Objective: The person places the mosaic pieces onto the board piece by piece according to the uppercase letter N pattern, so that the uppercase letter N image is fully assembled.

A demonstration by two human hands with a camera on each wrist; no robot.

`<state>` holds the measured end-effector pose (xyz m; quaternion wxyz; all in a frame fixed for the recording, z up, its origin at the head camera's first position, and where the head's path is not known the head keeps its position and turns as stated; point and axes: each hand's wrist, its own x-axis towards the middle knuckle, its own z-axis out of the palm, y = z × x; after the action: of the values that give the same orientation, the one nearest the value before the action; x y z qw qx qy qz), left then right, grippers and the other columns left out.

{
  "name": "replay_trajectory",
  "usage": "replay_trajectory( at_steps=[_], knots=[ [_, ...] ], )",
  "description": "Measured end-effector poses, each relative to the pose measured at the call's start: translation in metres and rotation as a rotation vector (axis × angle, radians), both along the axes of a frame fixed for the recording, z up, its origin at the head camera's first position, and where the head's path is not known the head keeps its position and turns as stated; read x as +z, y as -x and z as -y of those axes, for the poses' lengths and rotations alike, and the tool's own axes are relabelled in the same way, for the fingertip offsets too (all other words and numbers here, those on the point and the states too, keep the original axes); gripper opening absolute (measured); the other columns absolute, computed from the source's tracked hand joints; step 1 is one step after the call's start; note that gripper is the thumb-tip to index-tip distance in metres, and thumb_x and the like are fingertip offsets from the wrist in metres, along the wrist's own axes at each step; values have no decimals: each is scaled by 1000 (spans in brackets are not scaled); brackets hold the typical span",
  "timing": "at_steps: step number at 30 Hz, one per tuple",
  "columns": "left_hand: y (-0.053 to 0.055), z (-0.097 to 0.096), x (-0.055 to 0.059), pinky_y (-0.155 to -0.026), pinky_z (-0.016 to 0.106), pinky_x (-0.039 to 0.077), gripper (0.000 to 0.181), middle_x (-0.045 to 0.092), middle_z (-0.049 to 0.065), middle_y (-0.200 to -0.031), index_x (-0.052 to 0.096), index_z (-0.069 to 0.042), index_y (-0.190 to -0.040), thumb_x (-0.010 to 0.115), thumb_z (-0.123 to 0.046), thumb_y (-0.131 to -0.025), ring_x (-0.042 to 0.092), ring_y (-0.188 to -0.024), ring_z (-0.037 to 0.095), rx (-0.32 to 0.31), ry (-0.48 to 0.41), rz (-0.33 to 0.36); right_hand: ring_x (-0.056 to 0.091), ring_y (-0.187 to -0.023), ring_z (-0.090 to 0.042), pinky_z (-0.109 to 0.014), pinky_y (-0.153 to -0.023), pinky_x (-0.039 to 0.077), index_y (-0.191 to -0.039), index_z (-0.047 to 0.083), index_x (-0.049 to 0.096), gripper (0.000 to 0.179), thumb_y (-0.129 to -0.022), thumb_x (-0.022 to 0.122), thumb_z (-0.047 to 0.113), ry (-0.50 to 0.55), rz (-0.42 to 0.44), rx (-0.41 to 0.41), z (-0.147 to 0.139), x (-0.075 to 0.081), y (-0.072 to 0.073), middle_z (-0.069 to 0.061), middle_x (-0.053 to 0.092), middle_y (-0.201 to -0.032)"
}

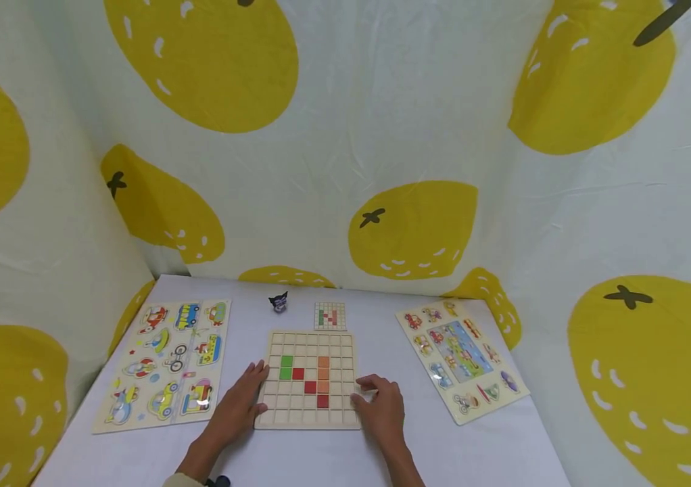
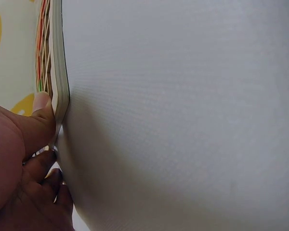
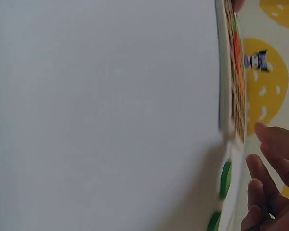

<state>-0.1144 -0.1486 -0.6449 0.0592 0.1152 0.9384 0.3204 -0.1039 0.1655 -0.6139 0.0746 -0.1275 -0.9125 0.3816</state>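
Note:
A wooden grid board lies flat, with green tiles at its left, red tiles running diagonally, and a column of orange tiles. My left hand rests along the board's left edge; in the left wrist view its thumb touches the rim, fingers loosely spread. Beside the right edge is my right hand, fingers bent loosely, thumb and forefinger apart with nothing visible between them. The right wrist view shows two green pieces near this hand. Behind the board lies a small pattern card.
To the left lies a vehicle puzzle board. Another picture puzzle lies angled at the right. A small dark figurine stands behind the grid board. A lemon-print curtain encloses the white table.

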Motion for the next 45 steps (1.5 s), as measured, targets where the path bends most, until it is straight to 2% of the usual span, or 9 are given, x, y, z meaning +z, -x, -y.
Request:
replay_trajectory(
  at_steps=[5, 10, 15, 21, 28, 32, 37, 45],
  knots=[
    [1, 1, 2, -132, 58, 24, 83, 25, 6, -178, 32, -13, -168, 76, -19, -98, 18, -167, 35, -7, 8, 16, 55, -85, -13, -28, -73, 39, -103, 22, 81, 31, -76, 94, 15, -72, 31, -64, -26, -6, -7, 6, 77, -94],
    [1, 2, 2, -132, 59, 25, 83, 26, 6, -178, 33, -13, -168, 77, -18, -97, 18, -166, 35, -1, 4, 17, 53, -81, -13, -28, -71, 39, -105, 20, 81, 36, -73, 95, 15, -81, 54, -41, -37, -6, -11, 6, 76, -89],
    [1, 1, 1, -132, 59, 25, 83, 27, 7, -177, 33, -13, -168, 77, -18, -97, 19, -166, 35, -1, 1, 16, 54, -85, -13, -29, -73, 40, -104, 19, 82, 35, -72, 95, 16, -110, 80, -22, -36, -10, -10, 7, 72, -88],
    [-1, 1, 0, -131, 60, 26, 82, 30, 8, -176, 36, -12, -167, 78, -16, -96, 21, -165, 37, -2, -4, 1, 53, -85, -13, -31, -74, 40, -95, 20, 81, 27, -73, 95, 14, -134, 94, -8, -36, -12, -7, 9, 68, -83],
    [0, 2, 1, -132, 60, 25, 82, 28, 8, -177, 34, -12, -167, 76, -16, -97, 20, -166, 36, -12, 1, -9, 51, -79, -13, -29, -70, 37, -102, 20, 80, 34, -73, 96, 13, -141, 104, -8, -35, -14, -6, 9, 66, -79],
    [2, 2, 2, -132, 59, 24, 82, 27, 7, -178, 33, -13, -168, 76, -17, -98, 18, -166, 36, -14, 6, 4, 51, -81, -13, -29, -70, 37, -97, 20, 78, 30, -73, 96, 14, -147, 106, -12, -35, -15, -5, 8, 64, -81],
    [2, 2, 2, -132, 60, 25, 83, 28, 8, -177, 34, -12, -167, 77, -17, -97, 19, -166, 36, -7, 0, 9, 52, -78, -13, -29, -69, 38, -93, 19, 75, 31, -72, 96, 11, -128, 97, -5, -33, -10, -5, 8, 65, -79],
    [2, 1, -2, -132, 58, 24, 84, 25, 5, -178, 32, -15, -169, 77, -19, -98, 17, -167, 34, -6, 8, 28, 52, -76, -12, -28, -69, 37, -87, 22, 76, 24, -77, 90, 5, -62, 49, -11, -20, 0, -9, 7, 62, -76]
  ],
)
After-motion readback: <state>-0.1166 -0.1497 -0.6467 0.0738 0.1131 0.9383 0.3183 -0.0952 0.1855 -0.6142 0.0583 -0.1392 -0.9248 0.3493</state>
